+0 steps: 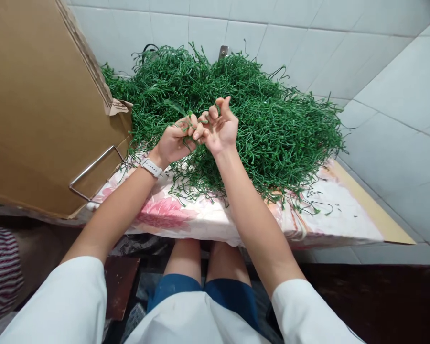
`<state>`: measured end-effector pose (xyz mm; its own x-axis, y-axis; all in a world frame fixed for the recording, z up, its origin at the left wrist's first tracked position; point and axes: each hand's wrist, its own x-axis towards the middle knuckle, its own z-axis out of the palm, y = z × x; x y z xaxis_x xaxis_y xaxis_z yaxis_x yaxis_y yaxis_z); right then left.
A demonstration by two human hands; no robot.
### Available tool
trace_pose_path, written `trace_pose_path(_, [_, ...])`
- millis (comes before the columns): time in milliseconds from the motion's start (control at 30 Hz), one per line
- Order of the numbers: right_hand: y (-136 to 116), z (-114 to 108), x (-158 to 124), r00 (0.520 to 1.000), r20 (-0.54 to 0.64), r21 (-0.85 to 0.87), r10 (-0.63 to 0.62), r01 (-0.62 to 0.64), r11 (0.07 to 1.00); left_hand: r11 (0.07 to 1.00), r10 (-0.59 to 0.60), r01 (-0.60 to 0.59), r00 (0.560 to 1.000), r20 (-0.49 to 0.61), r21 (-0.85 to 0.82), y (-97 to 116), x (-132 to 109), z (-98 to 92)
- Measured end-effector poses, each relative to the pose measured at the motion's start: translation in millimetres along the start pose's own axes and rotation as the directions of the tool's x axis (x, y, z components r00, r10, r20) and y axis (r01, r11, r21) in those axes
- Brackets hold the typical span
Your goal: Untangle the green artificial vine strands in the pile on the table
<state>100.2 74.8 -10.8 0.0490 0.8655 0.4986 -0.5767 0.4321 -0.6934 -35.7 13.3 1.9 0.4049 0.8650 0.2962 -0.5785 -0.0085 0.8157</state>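
A large tangled heap of thin green plastic-looking stems (290,129) with small knobbed tips lies in front of me. Held over its front middle, my two hands meet at the fingertips. My left hand (177,138), with a pale watch strap (151,167) at the wrist, is closed in a pinch on a green stem (190,114). From the right, my right hand (222,129) has its palm turned up and fingers curled against the same stem, with thumb and a finger raised. Overlapping fingers partly hide the grip.
A tall cardboard box (39,105) stands at the left, beside a metal wire handle (93,167). The heap rests on a table with a flowered cover (168,212), against a white tiled wall (208,31). Striped cloth (2,272) shows at the lower left.
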Motion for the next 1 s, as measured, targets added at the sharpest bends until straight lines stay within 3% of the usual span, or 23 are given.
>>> trace_pose_path(133, [-3.8, -22.0, 18.0, 0.989, 0.028, -0.338, -0.147, 0.148, 0.93, 0.999, -0.037, 0.038, 0.999, -0.03, 0.026, -0.2, 2.6, 0.3])
trace_pose_path(300, [-7.1, -33.9, 24.0, 0.907, -0.02, -0.712, -0.42, 0.283, 0.643, 0.997, -0.013, 0.023, 0.992, -0.125, 0.072, 2.9, 7.0, -3.3])
trace_pose_path(400, [-9.5, -25.4, 15.6, 0.895, 0.071, -0.785, -0.441, 0.323, 0.529, 0.995, -0.001, 0.017, 0.988, -0.155, 0.101, 3.3, 10.4, -5.0])
trace_pose_path(533, [-16.2, -2.9, 2.6, 0.926, 0.214, -0.665, -0.312, 0.372, 0.648, 0.992, 0.021, 0.005, 0.979, -0.203, 0.125, 2.6, 14.2, -8.9])
trace_pose_path(667, [-25.5, 12.5, -7.7, 0.937, 0.3, -0.574, -0.18, 0.328, 0.75, 0.99, 0.036, -0.007, 0.979, -0.202, 0.141, 0.9, 15.5, -12.2])
trace_pose_path(800, [-31.8, 11.4, -10.0, 0.925, 0.379, -0.54, -0.02, 0.239, 0.807, 0.984, 0.041, -0.001, 0.975, -0.219, 0.178, -1.0, 16.1, -13.3])
trace_pose_path(1000, [-28.2, 0.4, -1.6, 0.937, 0.347, -0.326, 0.035, 0.086, 0.941, 0.968, 0.016, 0.018, 0.991, -0.132, 0.252, 1.8, 12.1, -10.5])
